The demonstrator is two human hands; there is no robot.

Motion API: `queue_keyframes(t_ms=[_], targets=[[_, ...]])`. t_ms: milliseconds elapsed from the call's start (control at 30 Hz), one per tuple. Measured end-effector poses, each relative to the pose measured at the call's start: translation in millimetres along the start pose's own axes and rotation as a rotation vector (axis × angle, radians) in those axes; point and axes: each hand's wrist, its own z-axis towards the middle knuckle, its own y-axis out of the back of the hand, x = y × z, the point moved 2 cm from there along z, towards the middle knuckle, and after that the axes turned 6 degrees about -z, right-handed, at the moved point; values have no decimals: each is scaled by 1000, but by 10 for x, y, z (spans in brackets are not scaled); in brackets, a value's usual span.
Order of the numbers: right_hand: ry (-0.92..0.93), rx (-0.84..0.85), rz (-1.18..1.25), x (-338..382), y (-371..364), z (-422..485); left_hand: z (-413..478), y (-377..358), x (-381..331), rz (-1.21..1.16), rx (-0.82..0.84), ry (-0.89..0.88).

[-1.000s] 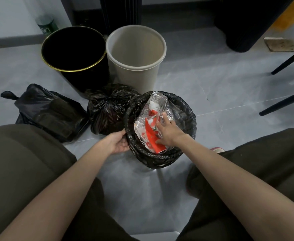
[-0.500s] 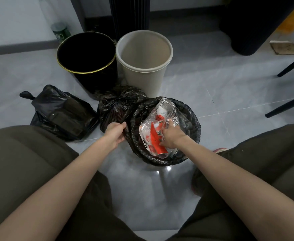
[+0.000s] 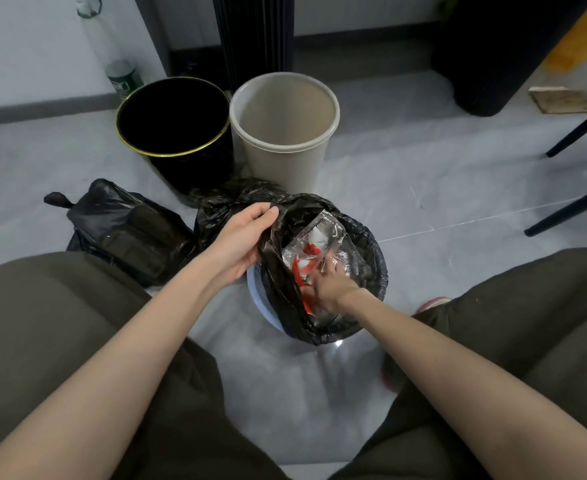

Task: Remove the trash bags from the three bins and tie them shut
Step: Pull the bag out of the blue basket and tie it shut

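- Two empty bins (image 3: 229,133) stood side by side at the back.
- Two tied bags (image 3: 129,233) lay left of the near bin (image 3: 255,289).
- The wrapper (image 3: 316,247) sat inside its bag (image 3: 285,299).

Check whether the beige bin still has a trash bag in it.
No, the beige bin shows only its bare inner wall, with no bag lining it.

Indoor room: grey tiled floor (image 3: 423,174), waste bins (image 3: 285,133), chair legs (image 3: 576,129)
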Motion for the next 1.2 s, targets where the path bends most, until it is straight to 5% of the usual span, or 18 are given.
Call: queue_keyframes(t_ms=[233, 567, 833, 900, 1067, 1200], targets=[[54, -63, 385, -265, 260, -130, 159, -86, 116, -36, -13, 84], [-14, -276, 560, -740, 307, -281, 355, -440, 788, 716, 264, 62], [-472, -756, 927, -1117, 169, -271, 511, -477, 1057, 943, 296, 26], [-618, -635, 1089, -1184, -9, -160, 546, -462, 1123, 1033, 313, -5], [-570, 139, 1673, -1057, -371, -46, 599, -296, 1263, 1313, 345, -10], [-464, 241, 1731, -1017, -413, -5, 663, -188, 1298, 1404, 332, 25]])
